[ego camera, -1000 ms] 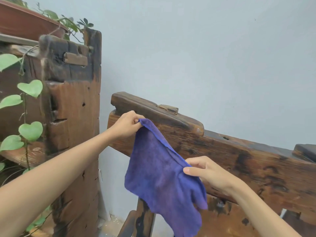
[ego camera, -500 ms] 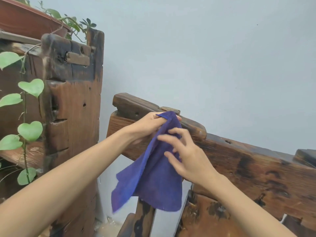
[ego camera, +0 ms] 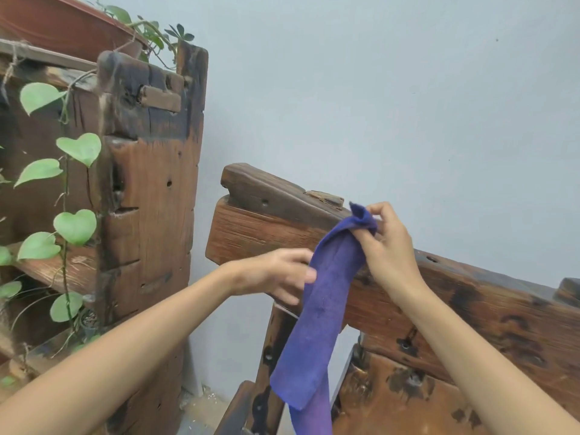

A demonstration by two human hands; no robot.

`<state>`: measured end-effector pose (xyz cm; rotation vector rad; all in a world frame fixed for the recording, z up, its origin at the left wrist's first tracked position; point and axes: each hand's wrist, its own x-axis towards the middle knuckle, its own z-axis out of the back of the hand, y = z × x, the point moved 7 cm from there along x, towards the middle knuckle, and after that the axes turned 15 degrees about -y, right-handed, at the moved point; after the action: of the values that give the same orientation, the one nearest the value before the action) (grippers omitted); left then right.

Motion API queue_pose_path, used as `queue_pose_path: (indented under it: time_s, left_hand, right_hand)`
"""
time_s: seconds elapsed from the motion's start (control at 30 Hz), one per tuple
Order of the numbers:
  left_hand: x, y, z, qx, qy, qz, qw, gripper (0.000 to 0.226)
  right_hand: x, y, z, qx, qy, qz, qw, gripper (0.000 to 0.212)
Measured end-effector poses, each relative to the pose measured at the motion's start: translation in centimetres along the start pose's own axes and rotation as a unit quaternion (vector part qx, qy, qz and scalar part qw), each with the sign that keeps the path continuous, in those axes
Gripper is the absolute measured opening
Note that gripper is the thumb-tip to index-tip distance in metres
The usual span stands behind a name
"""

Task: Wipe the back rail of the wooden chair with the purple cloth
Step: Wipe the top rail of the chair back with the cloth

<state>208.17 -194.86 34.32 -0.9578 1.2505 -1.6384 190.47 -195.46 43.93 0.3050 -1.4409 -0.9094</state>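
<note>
The purple cloth (ego camera: pixel 317 315) hangs down in a long fold in front of the wooden chair's back rail (ego camera: pixel 257 227). My right hand (ego camera: pixel 387 246) pinches the cloth's top corner at the rail's upper edge. My left hand (ego camera: pixel 277 273) is just left of the hanging cloth, fingers apart and blurred, level with the rail's lower edge; it holds nothing. The rail is a thick dark-stained beam that runs right and down past my right forearm. The cloth's lower end dangles beside the chair's rear post (ego camera: pixel 270 365).
A tall weathered wooden stand (ego camera: pixel 150 189) is to the left, with a gap between it and the chair. A vine with heart-shaped leaves (ego camera: pixel 77 226) trails down its shelves, and a brown planter (ego camera: pixel 62 25) sits on top. A pale wall (ego camera: pixel 392 89) is behind.
My left hand let go of the cloth's top and dropped lower left. My right hand took the top corner and moved it right along the rail, so the cloth hangs narrower and longer.
</note>
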Motion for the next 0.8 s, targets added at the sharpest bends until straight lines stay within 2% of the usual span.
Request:
queue_pose_path:
  time_s: [0.07, 0.1, 0.2, 0.37, 0.47, 0.6, 0.7, 0.8]
  left_hand:
    - [-0.8, 3.3, -0.9, 0.136, 0.027, 0.000, 0.990, 0.041]
    - [-1.0, 4.8, -1.4, 0.149, 0.033, 0.004, 0.988, 0.039]
    - [-1.5, 7.3, -1.7, 0.052, 0.011, 0.030, 0.998, 0.036]
    - [-0.5, 7.1, 1.4, -0.100, -0.085, 0.029, 0.991, 0.042]
    - [0.2, 5.7, 4.3, -0.126, -0.119, 0.009, 0.985, 0.038]
    - [1.1, 2.7, 8.6, -0.135, -0.141, -0.034, 0.980, 0.027]
    - [1.6, -0.2, 12.8, -0.128, -0.231, -0.064, 0.962, 0.018]
    - [2.4, -3.5, 18.2, -0.075, -0.348, -0.089, 0.930, 0.032]
  right_hand:
    - [0.9, 0.6, 1.4, 0.009, -0.046, -0.012, 0.999, 0.010]
    - [1.4, 1.1, 1.9, 0.012, -0.057, -0.013, 0.998, 0.013]
    - [1.9, 1.7, 2.4, 0.034, -0.041, -0.022, 0.998, 0.016]
    - [2.3, 0.6, 3.6, 0.060, -0.037, -0.052, 0.996, 0.015]
    - [2.7, -0.5, 4.1, 0.044, -0.029, -0.059, 0.997, 0.012]
    - [4.0, -1.0, 4.5, 0.056, -0.076, -0.054, 0.994, 0.010]
    - [5.2, -0.9, 3.9, 0.038, -0.067, -0.037, 0.996, 0.015]
    - [7.1, -1.2, 2.5, -0.037, -0.052, -0.019, 0.998, 0.029]
